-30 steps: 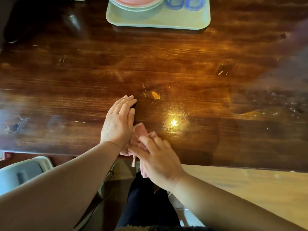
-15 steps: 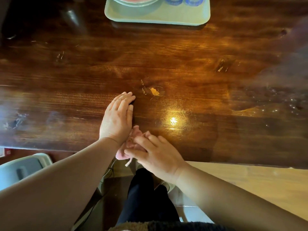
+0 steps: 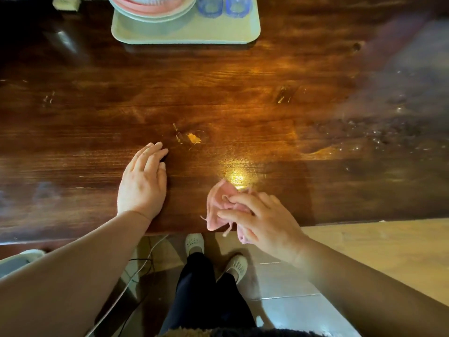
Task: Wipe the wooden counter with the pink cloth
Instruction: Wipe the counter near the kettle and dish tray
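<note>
A person stood at the near edge of a dark wooden counter, the pink cloth bunched under the right hand at lower centre of the frame. The cloth sat right at the counter's front edge, part of it and a loose thread hanging past the lip above the floor. That looked like the main risk: a wad gripped so close to the edge could slip off and fall toward the white shoes below, and a crumpled bundle would likely wipe only a narrow strip and miss much of the surface. Wet-looking spots glistened at the right of the frame, well apart from the cloth, so a short stroke would probably leave them. A wide sweep toward the top of the frame could also nudge the pale green tray carrying stacked plates and two blue glasses.

The right hand's fingers curled over the cloth, pinching its folds, with the forearm entering from the lower right. The left hand lay flat on the wood just left of centre, fingers straight and close together, holding nothing, its forearm reaching in from the lower left. The two hands were near each other but apart.
</note>
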